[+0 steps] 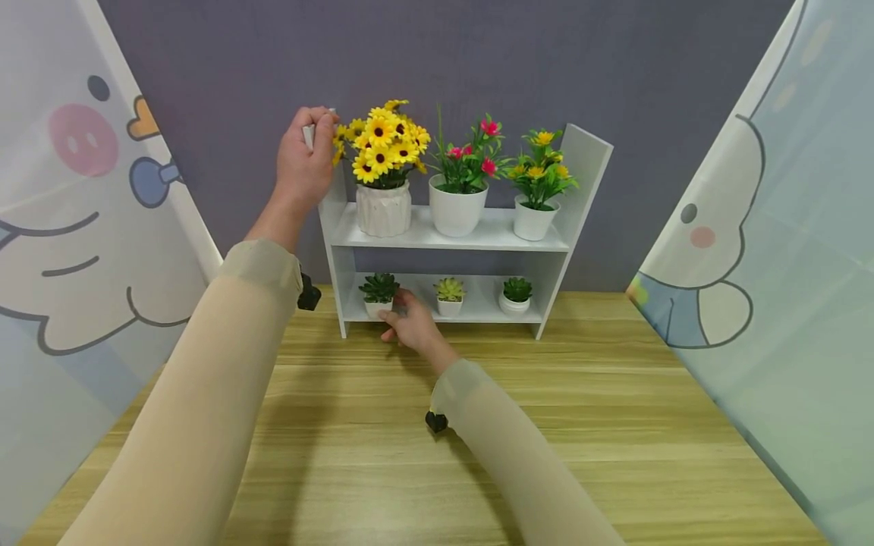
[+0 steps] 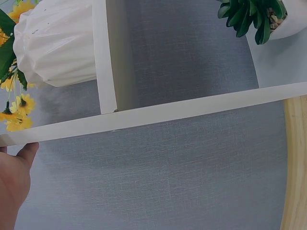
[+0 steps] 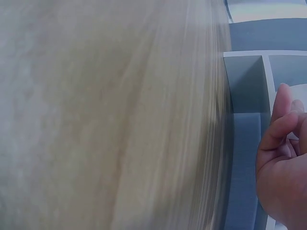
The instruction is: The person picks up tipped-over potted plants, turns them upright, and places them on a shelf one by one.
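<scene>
My left hand grips the upper end of the left side panel of a white two-tier shelf. In the left wrist view, my thumb presses against that panel's edge. On the lower tier, my right hand is at a dark green succulent in a small white pot. The thumb lies across the front of this pot and the index finger is by its right side; the far fingertips are hidden. In the right wrist view, the fingers are bent beside a white pot, partly out of frame.
Yellow daisies, pink flowers and smaller yellow flowers stand potted on the upper tier. A pale green succulent and another dark one share the lower tier. The shelf stands on a wooden table before a grey wall.
</scene>
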Tool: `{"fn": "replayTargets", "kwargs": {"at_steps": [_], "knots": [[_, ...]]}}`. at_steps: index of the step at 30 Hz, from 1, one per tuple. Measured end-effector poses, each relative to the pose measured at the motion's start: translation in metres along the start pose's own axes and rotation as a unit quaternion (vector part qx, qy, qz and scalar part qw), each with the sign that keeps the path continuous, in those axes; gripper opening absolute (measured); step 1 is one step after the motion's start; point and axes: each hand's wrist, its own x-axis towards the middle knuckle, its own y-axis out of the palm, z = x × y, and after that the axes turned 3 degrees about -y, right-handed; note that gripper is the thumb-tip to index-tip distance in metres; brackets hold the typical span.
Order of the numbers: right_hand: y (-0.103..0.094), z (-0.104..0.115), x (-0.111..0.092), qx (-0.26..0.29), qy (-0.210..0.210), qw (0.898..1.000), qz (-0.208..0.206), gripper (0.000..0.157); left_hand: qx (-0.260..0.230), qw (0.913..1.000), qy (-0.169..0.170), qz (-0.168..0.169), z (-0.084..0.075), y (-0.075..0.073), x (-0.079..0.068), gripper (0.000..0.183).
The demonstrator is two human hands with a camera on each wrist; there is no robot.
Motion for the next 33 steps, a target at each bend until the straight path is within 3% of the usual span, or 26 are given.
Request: {"fn": "replayTargets", "kwargs": {"at_steps": [15,23,33], "knots": [[0.002,-0.004,-0.002,0.037,-0.014,0.999,0.003,0.068,0.004,1.0000,-0.003,0.004,-0.001,0.001,-0.001,0.029],[0.001,-0.006,-0.007,0.053,-0.015,0.998,0.010,0.077,0.002,1.0000,0.001,0.006,-0.002,0.003,-0.002,0.026],[-0.013,-0.011,-0.026,0.016,-0.017,0.999,0.046,0.089,-0.001,1.0000,0.002,0.005,0.000,0.002,-0.003,0.029]]}}
